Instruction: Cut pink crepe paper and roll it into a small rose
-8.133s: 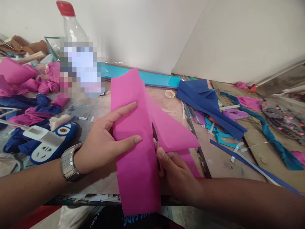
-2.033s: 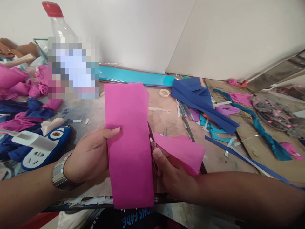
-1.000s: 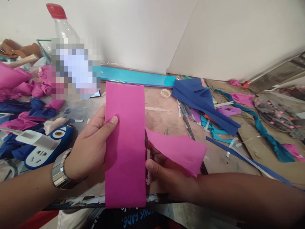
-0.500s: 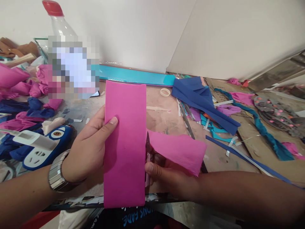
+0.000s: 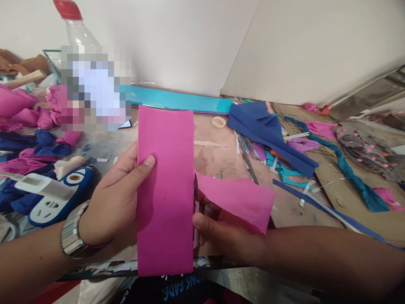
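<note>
My left hand (image 5: 122, 192) grips a tall, flat, folded piece of pink material (image 5: 166, 190) by its left side, thumb on the front and fingers behind. Along the right edge, my right hand (image 5: 218, 228) is closed on a cutting tool with a dark blade (image 5: 196, 185) and a pinkish handle; it is mostly hidden, so its exact kind is unclear. The blade points up beside the fold. A lighter pink flap (image 5: 237, 198) stretches out to the right from behind that edge, over my right hand.
A power strip (image 5: 60, 196) with a white plug and crumpled pink and blue cloth (image 5: 34, 114) lie left. Behind stand a red-capped bottle (image 5: 71, 12) and a turquoise strip (image 5: 180, 99). A tape ring (image 5: 219, 122), blue cloth (image 5: 259, 126) and scraps lie right.
The blade sits slightly lower and shows less beside the pink edge. The left hand and the pink piece have shifted a touch left; both grips stay the same.
</note>
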The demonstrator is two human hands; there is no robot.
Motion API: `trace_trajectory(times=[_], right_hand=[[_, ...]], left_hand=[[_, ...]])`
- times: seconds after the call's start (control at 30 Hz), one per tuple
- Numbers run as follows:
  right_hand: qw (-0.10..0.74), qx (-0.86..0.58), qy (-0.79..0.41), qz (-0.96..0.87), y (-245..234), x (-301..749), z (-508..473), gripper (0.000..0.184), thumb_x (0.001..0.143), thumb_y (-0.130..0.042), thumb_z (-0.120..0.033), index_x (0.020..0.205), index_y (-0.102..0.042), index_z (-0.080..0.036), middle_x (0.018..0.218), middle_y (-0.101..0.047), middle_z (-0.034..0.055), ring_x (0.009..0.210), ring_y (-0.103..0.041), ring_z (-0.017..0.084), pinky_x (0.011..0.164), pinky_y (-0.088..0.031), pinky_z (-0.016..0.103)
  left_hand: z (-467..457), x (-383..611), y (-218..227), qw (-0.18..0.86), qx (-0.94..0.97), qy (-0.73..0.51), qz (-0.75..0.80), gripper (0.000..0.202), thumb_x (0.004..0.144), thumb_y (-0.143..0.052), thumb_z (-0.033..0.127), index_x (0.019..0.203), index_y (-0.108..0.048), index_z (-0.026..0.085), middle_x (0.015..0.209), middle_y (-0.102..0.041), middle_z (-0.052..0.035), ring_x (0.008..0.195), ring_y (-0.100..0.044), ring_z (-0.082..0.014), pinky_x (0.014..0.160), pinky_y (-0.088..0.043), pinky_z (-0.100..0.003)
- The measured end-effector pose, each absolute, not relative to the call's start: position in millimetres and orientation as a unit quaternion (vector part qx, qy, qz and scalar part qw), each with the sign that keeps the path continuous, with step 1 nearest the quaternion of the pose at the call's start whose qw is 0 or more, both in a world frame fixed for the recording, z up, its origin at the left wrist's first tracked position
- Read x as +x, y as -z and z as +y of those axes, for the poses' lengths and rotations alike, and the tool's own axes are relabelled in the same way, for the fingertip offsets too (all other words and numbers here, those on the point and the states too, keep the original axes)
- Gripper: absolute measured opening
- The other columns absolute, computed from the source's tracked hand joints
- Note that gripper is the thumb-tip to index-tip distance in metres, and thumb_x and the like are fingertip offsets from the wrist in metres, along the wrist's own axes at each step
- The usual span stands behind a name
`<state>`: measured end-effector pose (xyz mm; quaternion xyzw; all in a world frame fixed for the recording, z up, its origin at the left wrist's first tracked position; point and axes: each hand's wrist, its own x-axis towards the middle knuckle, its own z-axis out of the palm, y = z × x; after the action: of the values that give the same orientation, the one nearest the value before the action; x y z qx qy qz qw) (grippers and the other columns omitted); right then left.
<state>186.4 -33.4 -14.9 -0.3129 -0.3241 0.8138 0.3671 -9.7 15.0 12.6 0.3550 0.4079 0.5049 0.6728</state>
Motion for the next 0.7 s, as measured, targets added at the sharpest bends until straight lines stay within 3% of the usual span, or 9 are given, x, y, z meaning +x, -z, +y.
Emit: trace_trajectory(times=[0.13,0.3,0.5,0.7], right_hand=[[0.377,-0.323,-0.806,-0.322,17.0,187.1,-34.2,0.03,0.086,-0.081,-0.04,0.1,-0.059,-0.025,0.08,-0.066,-0.0052,0.064,-0.062,0.009,0.066,-0.052,0.024],[0.368,-0.318,-0.799,-0.353,16.0,187.8,-32.4,0.029,0.088,-0.078,-0.04,0.099,-0.058,-0.023,0.075,-0.065,-0.0057,0.063,-0.062,0.009,0.067,-0.052,0.025],[0.362,-0.322,-0.807,-0.337,13.3,186.0,-32.0,0.033,0.086,-0.08,-0.043,0.097,-0.057,-0.022,0.074,-0.063,-0.0061,0.061,-0.058,0.009,0.064,-0.049,0.024],[0.379,-0.369,-0.78,-0.334,15.6,188.2,-33.7,0.04,0.08,-0.085,-0.042,0.105,-0.059,-0.024,0.083,-0.065,-0.0022,0.079,-0.064,0.014,0.071,-0.051,0.028]], left_hand=[[14.7,-9.0,-12.3,0.683,0.33,-0.503,0.415,0.058,0.095,-0.066,0.038,0.151,-0.049,0.037,0.132,-0.071,-0.0073,0.106,-0.075,-0.0307,0.084,-0.067,-0.044],[14.9,-10.0,-13.2,0.673,0.323,-0.511,0.425,0.048,0.092,-0.068,0.036,0.139,-0.06,0.032,0.132,-0.071,-0.0077,0.107,-0.074,-0.0296,0.085,-0.066,-0.041],[11.7,-12.0,-15.9,0.684,0.354,-0.467,0.435,0.04,0.085,-0.077,0.037,0.121,-0.065,0.022,0.111,-0.077,-0.0111,0.083,-0.076,-0.0268,0.07,-0.066,-0.039],[12.4,-11.4,-15.1,0.674,0.388,-0.45,0.439,0.039,0.085,-0.078,0.038,0.117,-0.065,0.02,0.105,-0.078,-0.0124,0.079,-0.076,-0.0279,0.068,-0.065,-0.04]])
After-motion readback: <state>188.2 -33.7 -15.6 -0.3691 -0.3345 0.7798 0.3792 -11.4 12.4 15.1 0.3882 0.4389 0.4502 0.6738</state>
